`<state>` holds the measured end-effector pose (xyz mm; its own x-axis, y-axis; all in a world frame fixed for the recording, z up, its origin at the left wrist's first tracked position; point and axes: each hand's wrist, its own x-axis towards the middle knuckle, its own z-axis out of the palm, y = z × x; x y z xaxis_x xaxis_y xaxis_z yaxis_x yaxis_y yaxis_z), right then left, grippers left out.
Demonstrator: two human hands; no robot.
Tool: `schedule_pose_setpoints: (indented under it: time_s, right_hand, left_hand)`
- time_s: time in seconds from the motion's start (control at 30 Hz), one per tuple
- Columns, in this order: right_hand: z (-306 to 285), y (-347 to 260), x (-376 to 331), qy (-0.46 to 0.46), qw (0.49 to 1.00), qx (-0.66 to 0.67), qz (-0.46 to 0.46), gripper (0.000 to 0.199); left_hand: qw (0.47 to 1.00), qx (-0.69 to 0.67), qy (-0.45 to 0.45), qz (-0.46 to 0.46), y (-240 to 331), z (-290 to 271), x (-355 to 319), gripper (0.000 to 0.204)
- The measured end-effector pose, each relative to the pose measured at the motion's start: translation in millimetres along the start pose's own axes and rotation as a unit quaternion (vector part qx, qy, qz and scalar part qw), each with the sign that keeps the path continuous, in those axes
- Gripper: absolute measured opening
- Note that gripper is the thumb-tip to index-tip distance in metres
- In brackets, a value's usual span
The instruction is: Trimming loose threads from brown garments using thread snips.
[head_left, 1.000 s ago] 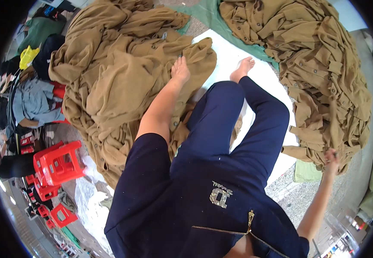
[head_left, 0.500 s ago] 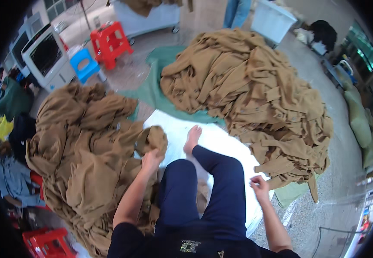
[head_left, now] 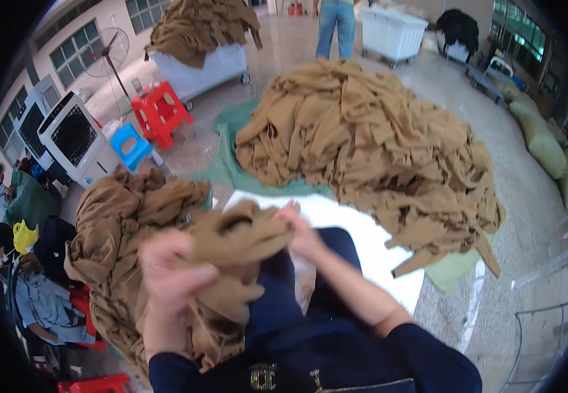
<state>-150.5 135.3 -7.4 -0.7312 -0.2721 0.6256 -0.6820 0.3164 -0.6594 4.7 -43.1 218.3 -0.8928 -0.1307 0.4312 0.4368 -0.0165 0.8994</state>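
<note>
A brown garment (head_left: pixel 244 238) is stretched up in front of my lap, between my two hands. My right hand (head_left: pixel 301 232) is closed on its right end. My left hand (head_left: pixel 172 265), smeared by motion, has its thumb and fingers around the left end. Part of the cloth hangs down over my left leg. Beside my left arm lies a heap of brown garments (head_left: pixel 117 223). Ahead and to the right is a larger heap of similar brown garments (head_left: pixel 362 124), with sleeves sticking out at its near edge.
White sheeting (head_left: pixel 388 262) and green sheeting (head_left: pixel 228 157) lie on the floor. At the left stand a blue stool (head_left: pixel 130 147), a red stool (head_left: pixel 163 114) and an air cooler (head_left: pixel 77 134). Farther off are a loaded cart (head_left: pixel 208 69), a white bin (head_left: pixel 392 33) and a person in jeans (head_left: pixel 336 29).
My right hand has come from beside my right leg to the garment. The left hand has lifted the cloth from the left heap. My view has tilted up, showing more of the room.
</note>
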Motion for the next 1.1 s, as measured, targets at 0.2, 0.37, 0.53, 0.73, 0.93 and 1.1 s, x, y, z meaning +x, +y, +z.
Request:
schedule_pose_setpoints:
  time_s: [0.2,0.37,0.53,0.73,0.93,1.1]
  right_hand:
    - [-218.1,-87.7,39.6,0.271,0.94,-0.138,-0.154,0.029]
    - [-242.9,-99.6,-32.7,0.044,0.892,-0.336,-0.297,0.034]
    - [-205.9,-60.7,-150.0,-0.27,0.95,-0.153,-0.026,0.023]
    - [-199.7,-14.7,-157.8,-0.025,0.969,-0.098,0.223,0.007]
    - [-172.5,96.4,-135.7,-0.047,0.964,-0.071,0.251,0.037]
    - [-143.3,115.5,-125.7,-0.045,0.943,-0.137,0.301,0.036]
  left_hand:
    - [0.982,0.076,0.051,0.162,30.9,-7.9,23.6,0.031]
    - [0.985,0.119,-0.119,-0.03,-68.4,-44.0,26.5,0.019]
    - [0.89,0.417,-0.069,-0.17,-189.8,-99.4,-32.9,0.008]
    - [0.904,0.389,-0.035,-0.175,-199.9,-40.0,-38.8,0.015]
    - [0.867,0.433,-0.245,0.039,-249.8,91.3,-17.1,0.032]
    - [0.843,0.453,-0.287,0.049,-282.6,112.6,-18.0,0.023]
